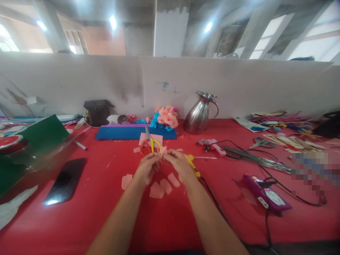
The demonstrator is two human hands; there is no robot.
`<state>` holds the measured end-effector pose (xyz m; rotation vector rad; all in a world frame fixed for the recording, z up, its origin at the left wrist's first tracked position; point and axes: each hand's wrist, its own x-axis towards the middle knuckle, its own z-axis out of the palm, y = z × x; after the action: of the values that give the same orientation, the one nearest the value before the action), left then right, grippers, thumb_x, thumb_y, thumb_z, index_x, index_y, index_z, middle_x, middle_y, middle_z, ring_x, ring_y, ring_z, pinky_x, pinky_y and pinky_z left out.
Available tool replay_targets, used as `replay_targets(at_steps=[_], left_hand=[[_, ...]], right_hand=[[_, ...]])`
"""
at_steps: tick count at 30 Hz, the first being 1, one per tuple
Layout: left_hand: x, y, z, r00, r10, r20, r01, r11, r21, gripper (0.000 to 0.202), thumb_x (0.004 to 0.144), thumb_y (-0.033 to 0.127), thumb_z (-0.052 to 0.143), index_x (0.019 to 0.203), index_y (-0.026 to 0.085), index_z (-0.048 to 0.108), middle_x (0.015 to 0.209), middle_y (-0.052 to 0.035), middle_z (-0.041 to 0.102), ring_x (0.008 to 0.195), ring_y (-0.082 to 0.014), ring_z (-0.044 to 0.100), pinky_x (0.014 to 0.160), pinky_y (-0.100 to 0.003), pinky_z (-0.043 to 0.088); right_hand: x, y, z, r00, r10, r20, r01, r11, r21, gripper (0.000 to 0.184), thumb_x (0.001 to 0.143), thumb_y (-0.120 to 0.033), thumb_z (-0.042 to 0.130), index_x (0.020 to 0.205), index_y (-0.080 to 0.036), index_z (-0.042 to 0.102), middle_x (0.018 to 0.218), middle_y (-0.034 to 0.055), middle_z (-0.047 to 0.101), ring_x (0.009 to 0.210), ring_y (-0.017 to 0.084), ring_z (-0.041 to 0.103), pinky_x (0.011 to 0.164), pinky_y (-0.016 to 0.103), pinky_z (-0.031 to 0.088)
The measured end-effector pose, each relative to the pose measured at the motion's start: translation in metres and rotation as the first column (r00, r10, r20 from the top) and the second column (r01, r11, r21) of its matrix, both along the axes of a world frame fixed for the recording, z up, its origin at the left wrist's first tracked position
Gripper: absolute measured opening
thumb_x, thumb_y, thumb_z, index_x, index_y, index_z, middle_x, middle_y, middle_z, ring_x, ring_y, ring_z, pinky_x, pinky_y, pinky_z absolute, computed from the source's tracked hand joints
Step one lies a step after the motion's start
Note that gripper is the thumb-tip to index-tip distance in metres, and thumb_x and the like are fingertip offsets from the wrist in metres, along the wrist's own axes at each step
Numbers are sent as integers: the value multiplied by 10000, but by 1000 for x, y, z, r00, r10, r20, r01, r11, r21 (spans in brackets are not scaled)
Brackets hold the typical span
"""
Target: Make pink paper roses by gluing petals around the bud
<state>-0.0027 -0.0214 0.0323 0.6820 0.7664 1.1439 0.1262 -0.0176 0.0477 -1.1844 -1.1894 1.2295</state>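
Note:
Between my fingertips is a small pink paper flower point(163, 151), held up over the red table point(101, 219). My left hand point(147, 168) pinches it from the left, and my right hand point(178, 163) pinches it from the right. Just beyond them lie pliers point(154, 141) with yellow and red handles, on a pink paper sheet point(158, 139). Cut pink paper petals point(157, 190) are scattered below and beside my hands. A yellow glue gun point(193, 165) rests against the right side of my right hand, partly hidden by it.
At the back stand a bunch of pink and blue paper flowers point(167, 117) and a steel jug point(199, 113). A phone point(65, 180) lies left. To the right are a pink glue gun point(216, 147), scissors point(262, 142), wires point(255, 160) and a purple power strip point(265, 194) with trailing cords.

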Motion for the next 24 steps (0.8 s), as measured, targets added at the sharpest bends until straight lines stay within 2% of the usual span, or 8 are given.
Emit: replay_targets(at_steps=[5,15,24], left_hand=[[0,0,1,1000,12,-11,-12,1000,-12,163,608,231,700,688,139,592,636,9,564,465,-39,416,458,-187,298],[0,4,-9,999,39,-8,-39,999,-8,186,576,236,722,693,152,605,632,19,580,469,-40,435,454,-182,289],[2,1,2,993,116,-37,-117,993,-34,177,532,222,732,665,126,665,638,-6,622,482,-52,463,485,-207,328]], right_hand=[[2,2,-5,1000,6,-1,-6,1000,-14,129,669,-284,560,591,-194,609,628,-1,617,624,137,515,612,278,362],[-1,2,-6,999,8,-38,-9,1000,-21,138,625,-308,645,583,-184,600,616,-5,633,612,134,526,617,270,372],[-2,1,-3,996,-31,-79,28,999,-34,120,605,-302,663,604,-187,628,597,-14,614,581,117,495,587,260,350]])
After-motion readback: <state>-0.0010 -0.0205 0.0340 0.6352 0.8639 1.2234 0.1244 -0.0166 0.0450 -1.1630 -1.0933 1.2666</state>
